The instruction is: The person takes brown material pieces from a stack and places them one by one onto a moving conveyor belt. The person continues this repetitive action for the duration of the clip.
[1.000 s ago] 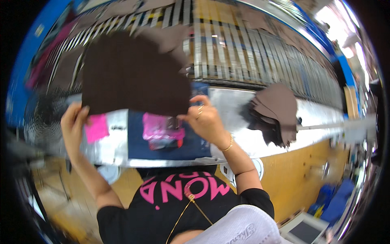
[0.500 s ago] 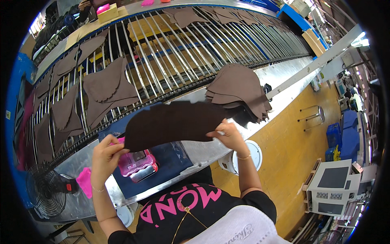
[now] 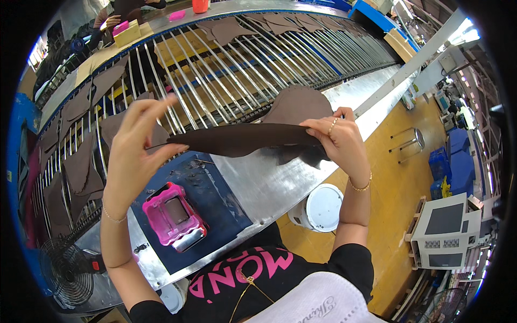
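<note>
A dark brown cut sheet piece (image 3: 242, 139) stretches between my two hands above the metal bench, tilted so that it looks narrow. My right hand (image 3: 342, 142), with a ring on one finger, pinches its right end. At the other end, my left hand (image 3: 141, 137) has its thumb along the piece's edge; the upper fingers are slightly blurred, and a thin dark edge shows between them and the thumb. Behind the right end lies a stack of similar brown pieces (image 3: 299, 102), partly covered. Below the held piece, a pink tray (image 3: 156, 218) sits on a dark blue mat (image 3: 221, 215).
Beyond the bench, a rack of metal bars (image 3: 215, 81) carries several brown pieces. A black fan (image 3: 67, 274) stands at the left. A white bucket (image 3: 323, 207), a stool (image 3: 413, 141) and a grey-white machine (image 3: 441, 234) are at the right. Another person's hand (image 3: 112, 21) shows far left.
Both hands have risen, and the brown piece has turned from broad side toward me to nearly edge-on. The pink tray is now uncovered. The view has shifted slightly.
</note>
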The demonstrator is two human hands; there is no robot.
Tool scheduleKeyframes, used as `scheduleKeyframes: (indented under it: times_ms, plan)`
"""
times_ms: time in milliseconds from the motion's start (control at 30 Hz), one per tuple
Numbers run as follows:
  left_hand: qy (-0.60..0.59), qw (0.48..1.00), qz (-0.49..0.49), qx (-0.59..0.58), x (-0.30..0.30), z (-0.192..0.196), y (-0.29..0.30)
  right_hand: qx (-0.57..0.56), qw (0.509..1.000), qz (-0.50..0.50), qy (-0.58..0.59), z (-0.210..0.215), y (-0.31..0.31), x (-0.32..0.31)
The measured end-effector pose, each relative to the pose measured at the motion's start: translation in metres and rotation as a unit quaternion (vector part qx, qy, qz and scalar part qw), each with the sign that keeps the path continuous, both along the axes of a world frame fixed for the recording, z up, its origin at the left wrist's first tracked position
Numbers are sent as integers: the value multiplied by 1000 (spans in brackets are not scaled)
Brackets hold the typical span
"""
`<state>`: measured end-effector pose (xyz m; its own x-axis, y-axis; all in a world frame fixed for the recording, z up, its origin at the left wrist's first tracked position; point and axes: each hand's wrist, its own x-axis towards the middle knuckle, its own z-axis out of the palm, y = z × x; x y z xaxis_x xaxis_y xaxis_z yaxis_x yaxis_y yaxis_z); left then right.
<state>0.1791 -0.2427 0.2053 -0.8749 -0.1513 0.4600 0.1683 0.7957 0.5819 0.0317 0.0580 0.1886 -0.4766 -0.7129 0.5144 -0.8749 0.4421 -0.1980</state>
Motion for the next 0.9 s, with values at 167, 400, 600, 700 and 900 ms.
scheduleKeyframes:
  times_ms: [167, 400, 600, 700, 900]
  plan:
    - [-10, 986, -85, -142, -22, -13, -7, 99, 994, 9, 54, 23, -25, -8]
    - [-167, 963, 70, 200, -29, -71, -96, -61, 991, -93, 76, 25, -41, -18]
    - [15, 839, 176, 515, -18, -169, -212, -4, 956, -284, -72, -98, 66, -110]
    - [110, 742, 267, 605, -18, -218, -273, 102, 911, -394, -69, -181, 139, -143]
    - [195, 675, 396, 591, 20, -297, -376, 121, 884, -442, -91, -217, 133, -161]
